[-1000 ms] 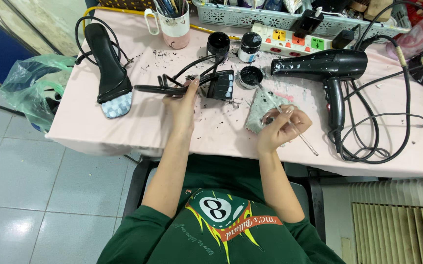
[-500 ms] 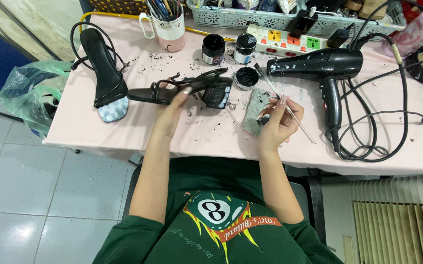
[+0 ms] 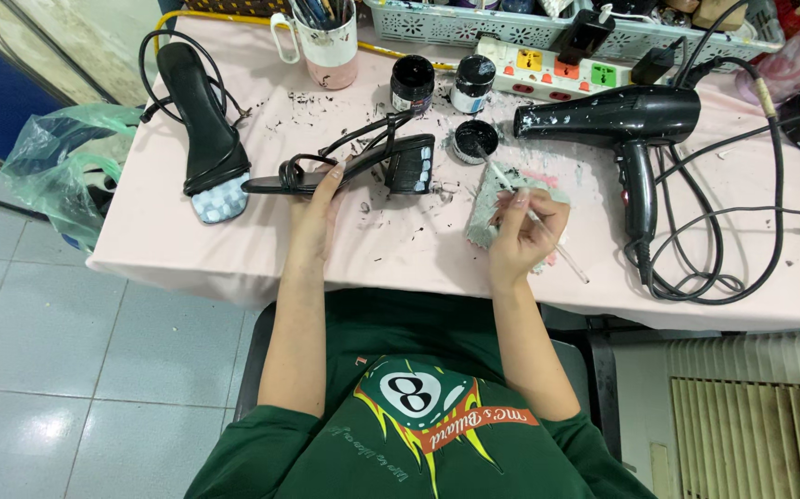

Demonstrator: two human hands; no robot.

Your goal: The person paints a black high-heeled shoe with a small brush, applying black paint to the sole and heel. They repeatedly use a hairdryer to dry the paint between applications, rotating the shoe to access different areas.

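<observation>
My left hand (image 3: 315,211) holds a black strappy heeled sandal (image 3: 363,164) on its side on the pink table (image 3: 234,249). My right hand (image 3: 520,231) grips a thin clear-handled brush (image 3: 534,217), whose tip reaches into an open black paint lid (image 3: 474,140). A grey paint-stained cloth (image 3: 492,199) lies under the right hand. A second black sandal (image 3: 201,129) lies at the left, sole up.
Two black paint jars (image 3: 442,83) stand behind the lid. A black hair dryer (image 3: 622,125) with coiled cord (image 3: 723,249) lies right. A mug of brushes (image 3: 326,37), a power strip (image 3: 557,65), a basket (image 3: 474,23) line the back. A green bag (image 3: 63,171) hangs left.
My left hand has pulled the sandal left and laid it flatter. My right hand has swung the brush up, its tip now at the open paint lid.
</observation>
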